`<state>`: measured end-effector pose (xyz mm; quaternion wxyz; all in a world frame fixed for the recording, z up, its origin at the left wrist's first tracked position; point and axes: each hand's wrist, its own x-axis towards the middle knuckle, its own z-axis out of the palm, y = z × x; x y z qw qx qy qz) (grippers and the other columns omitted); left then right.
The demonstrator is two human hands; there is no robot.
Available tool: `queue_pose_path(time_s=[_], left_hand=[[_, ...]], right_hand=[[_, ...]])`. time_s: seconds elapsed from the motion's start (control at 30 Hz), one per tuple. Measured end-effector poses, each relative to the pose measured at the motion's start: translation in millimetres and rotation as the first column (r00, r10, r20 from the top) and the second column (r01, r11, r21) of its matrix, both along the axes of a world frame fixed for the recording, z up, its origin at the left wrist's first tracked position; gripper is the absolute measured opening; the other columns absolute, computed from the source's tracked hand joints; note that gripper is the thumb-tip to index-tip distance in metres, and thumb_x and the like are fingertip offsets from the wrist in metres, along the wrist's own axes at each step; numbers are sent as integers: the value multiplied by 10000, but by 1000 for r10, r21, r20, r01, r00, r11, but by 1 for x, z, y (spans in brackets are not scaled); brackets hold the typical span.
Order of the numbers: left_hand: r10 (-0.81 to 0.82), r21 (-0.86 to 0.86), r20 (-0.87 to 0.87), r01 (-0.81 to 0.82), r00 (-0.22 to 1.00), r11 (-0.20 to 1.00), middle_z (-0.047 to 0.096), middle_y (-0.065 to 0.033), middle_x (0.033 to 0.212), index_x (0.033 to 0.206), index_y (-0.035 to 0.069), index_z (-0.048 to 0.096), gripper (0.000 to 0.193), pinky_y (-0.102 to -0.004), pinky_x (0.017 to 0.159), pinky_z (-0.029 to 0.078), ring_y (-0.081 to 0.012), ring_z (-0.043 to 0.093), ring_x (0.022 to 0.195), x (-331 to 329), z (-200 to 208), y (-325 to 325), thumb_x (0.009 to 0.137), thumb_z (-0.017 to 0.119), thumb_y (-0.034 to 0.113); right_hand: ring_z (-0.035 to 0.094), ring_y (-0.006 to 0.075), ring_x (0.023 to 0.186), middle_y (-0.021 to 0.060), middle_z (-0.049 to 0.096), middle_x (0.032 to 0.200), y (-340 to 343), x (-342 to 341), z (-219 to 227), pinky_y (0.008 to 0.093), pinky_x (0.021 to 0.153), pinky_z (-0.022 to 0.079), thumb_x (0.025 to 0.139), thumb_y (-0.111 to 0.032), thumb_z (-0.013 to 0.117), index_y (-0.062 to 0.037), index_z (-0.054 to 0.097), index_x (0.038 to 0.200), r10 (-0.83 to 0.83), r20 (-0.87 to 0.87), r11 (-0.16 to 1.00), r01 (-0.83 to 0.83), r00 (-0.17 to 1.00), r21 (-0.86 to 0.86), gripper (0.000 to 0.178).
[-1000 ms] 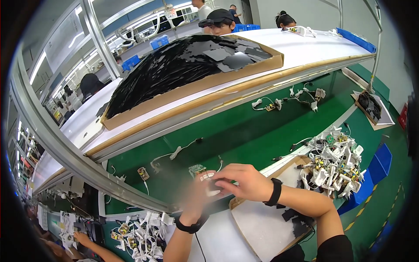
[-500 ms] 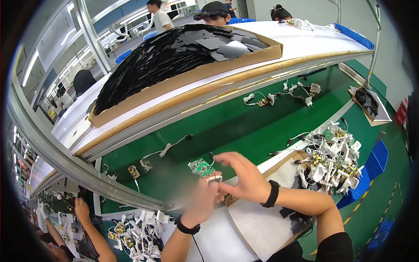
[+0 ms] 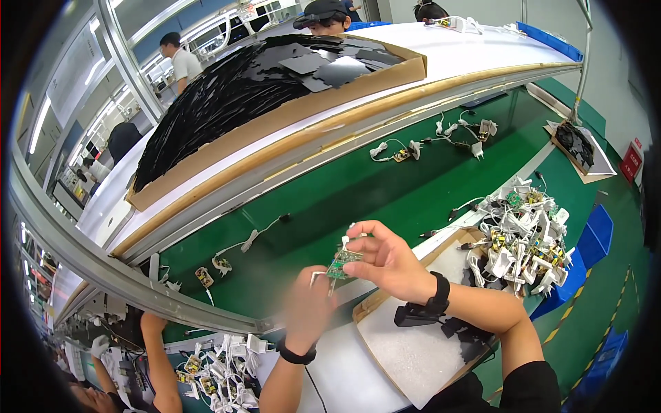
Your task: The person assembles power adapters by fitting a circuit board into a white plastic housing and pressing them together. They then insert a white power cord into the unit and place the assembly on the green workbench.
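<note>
In front of me, my right hand [image 3: 392, 267] pinches a small green circuit board [image 3: 342, 264] between thumb and fingers. A small white piece [image 3: 346, 241] shows at the board's upper end, beside the fingertips. My left hand [image 3: 308, 306] is close on the left and partly blurred. At its fingertips shows the edge of a white plastic housing [image 3: 317, 276], mostly hidden by the hand. Both hands are raised over the near edge of the green conveyor belt [image 3: 275, 251].
Charger parts with white cables pile up on the right [image 3: 527, 241] and lower left [image 3: 217, 372]. A shallow cardboard tray [image 3: 406, 344] lies below my hands. Beyond the belt, a large box of black strips [image 3: 234, 103] stands on a shelf. A co-worker's arm [image 3: 158, 365] is at left.
The board has turned and come away from the left hand's fingertips into my right hand's pinch. My left hand has shifted slightly left. The whole view has swung a little.
</note>
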<state>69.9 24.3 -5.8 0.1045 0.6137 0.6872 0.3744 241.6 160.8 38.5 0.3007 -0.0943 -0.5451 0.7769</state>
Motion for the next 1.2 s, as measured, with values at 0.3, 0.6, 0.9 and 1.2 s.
queue_pose_path(time_s=[0.3, 0.6, 0.9, 1.2], left_hand=[[173, 94, 436, -236, 883, 967, 638, -34, 836, 1208, 30, 595, 202, -223, 560, 436, -61, 560, 626, -29, 18, -2, 1121, 471, 163], [80, 164, 675, -254, 734, 953, 606, -15, 989, 1277, 45, 580, 243, -201, 720, 456, -70, 579, 818, -18, 42, -14, 1128, 445, 183], [-39, 159, 707, -105, 706, 982, 606, -28, 1043, 1319, 27, 564, 371, -242, 841, 460, -94, 575, 929, -3, 44, -14, 1127, 389, 292], [-128, 166, 720, 10, 682, 986, 559, -59, 1228, 1442, 37, 453, 510, -298, 991, 439, -125, 546, 1125, 1, 29, -13, 1143, 343, 435]], right_hand=[[681, 241, 1169, 106, 689, 1182, -45, 5, 26, 334, 981, 567, 915, 32, 705, -46, 598, 1350, -208, 78, 602, 65, 975, 796, 455], [682, 286, 1038, 115, 678, 1154, -37, -16, 22, 380, 881, 576, 850, -4, 761, -71, 697, 1176, -286, -65, 391, 179, 956, 903, 339], [670, 267, 943, 63, 674, 1082, -33, -23, 14, 383, 823, 569, 796, 2, 790, -68, 696, 1115, -240, -214, 263, 276, 947, 925, 339], [662, 234, 876, 47, 686, 1074, -34, -22, 9, 352, 777, 564, 762, 1, 795, -76, 706, 1054, -328, -271, 126, 327, 905, 937, 315]])
